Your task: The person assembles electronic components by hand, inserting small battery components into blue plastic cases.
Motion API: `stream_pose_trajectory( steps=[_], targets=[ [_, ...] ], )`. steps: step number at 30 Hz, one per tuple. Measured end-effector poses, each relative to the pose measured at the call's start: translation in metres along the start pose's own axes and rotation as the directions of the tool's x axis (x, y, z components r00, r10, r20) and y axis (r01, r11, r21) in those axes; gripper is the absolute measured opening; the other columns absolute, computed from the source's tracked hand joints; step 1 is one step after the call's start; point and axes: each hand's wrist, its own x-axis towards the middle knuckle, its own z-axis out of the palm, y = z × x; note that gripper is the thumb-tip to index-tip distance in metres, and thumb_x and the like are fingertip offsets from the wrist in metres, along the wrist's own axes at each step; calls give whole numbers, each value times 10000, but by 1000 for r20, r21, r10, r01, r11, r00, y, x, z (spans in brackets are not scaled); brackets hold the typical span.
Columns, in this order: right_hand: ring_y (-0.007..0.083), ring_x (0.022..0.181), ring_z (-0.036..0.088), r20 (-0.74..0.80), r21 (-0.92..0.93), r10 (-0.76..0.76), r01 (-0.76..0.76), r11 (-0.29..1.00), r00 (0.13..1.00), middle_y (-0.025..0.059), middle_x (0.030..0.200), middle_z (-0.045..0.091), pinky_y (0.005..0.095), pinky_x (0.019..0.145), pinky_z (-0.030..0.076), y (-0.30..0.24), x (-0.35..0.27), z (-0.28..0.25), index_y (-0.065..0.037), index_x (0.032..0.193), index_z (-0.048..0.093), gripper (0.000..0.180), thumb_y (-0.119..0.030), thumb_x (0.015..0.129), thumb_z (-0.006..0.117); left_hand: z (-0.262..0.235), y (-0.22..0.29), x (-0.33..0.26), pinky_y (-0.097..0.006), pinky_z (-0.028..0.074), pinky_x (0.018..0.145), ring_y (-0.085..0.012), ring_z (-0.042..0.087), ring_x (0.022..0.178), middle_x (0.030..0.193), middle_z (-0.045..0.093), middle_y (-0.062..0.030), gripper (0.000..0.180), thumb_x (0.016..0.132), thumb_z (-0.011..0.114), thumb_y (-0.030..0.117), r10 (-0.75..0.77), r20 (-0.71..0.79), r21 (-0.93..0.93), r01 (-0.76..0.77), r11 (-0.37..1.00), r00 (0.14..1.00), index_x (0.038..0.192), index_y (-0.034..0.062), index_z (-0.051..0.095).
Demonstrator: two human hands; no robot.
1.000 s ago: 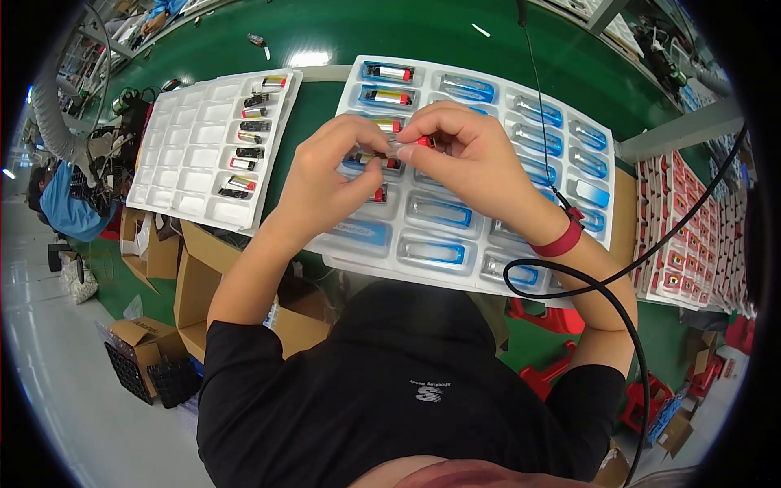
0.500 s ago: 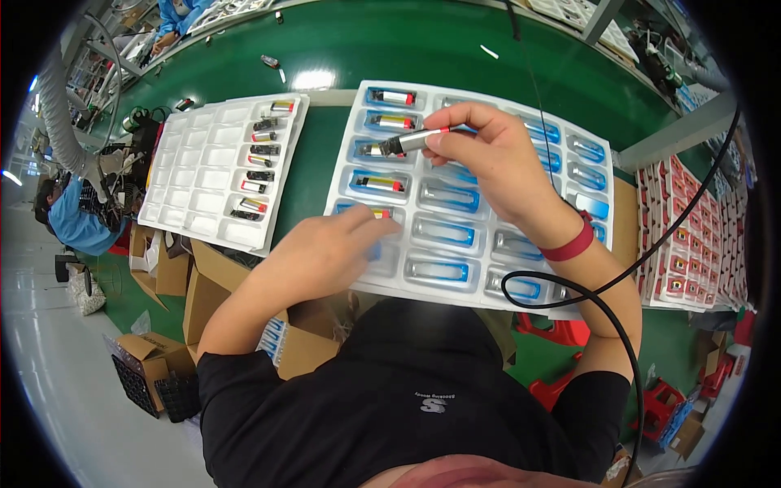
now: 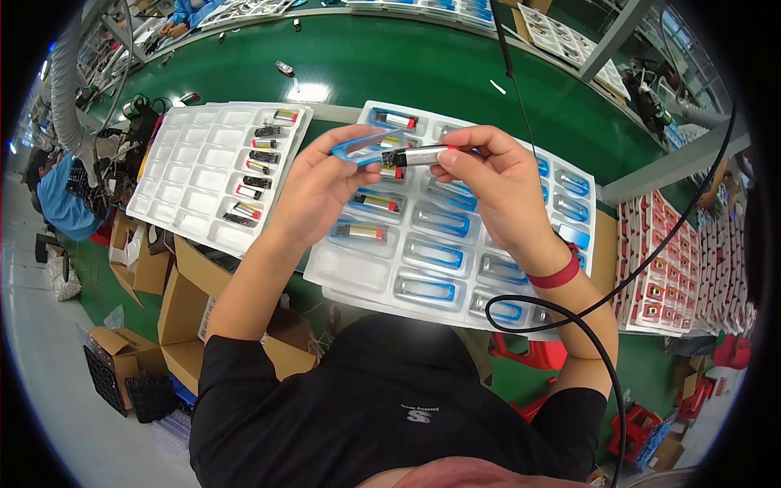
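Observation:
My left hand holds a flat blue oval frame by one end, above the white compartment tray. My right hand pinches a silver cylinder with a small dark and red end, held level just right of the blue frame. Both hands hover over the tray's upper middle. The tray holds several blue frames and several finished silver pieces with red tips. A red band circles my right wrist.
A second white tray with a column of small dark and red parts lies to the left on the green belt. Stacked trays of red parts sit at the right. A black cable loops over my right arm. Cardboard boxes stand below.
My left hand rose from the tray's lower left edge with a blue frame and met my right hand, which drew the silver cylinder slightly toward the centre.

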Motion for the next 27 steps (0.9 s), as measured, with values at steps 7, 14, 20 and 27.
stream_pose_trajectory(
  steps=[7,14,20,27],
  targets=[
    [111,959,657,-34,-159,-35,29,987,999,64,1057,699,242,885,534,8,6,4,13,1123,661,212,6,919,718,18,-7,-2,-372,484,1071,-195,627,1165,1389,565,-144,589,882,406,-18,-18,228,0,19,1000,974,1470,-52,432],
    [103,931,651,-65,-233,17,-31,972,998,54,1044,700,234,852,534,16,8,3,8,1107,665,204,5,913,729,19,-14,0,-323,490,1049,-153,637,1130,1323,606,-107,584,911,447,-53,-38,221,67,24,997,975,1494,-12,423],
    [84,841,621,-76,-376,-296,248,893,952,71,1020,696,239,770,523,39,7,7,1,1083,698,222,-72,885,767,25,-19,1,-275,522,938,-119,642,1060,1262,637,-85,455,989,534,18,15,119,286,-49,957,993,1442,0,497],
    [124,985,640,6,-297,-140,135,945,990,87,1098,668,281,841,549,32,15,-2,-13,1145,669,230,-8,919,710,24,-17,-6,-299,545,887,-154,660,1000,1243,659,-86,358,1011,567,36,109,112,393,-145,908,988,1368,11,571]
  ],
)
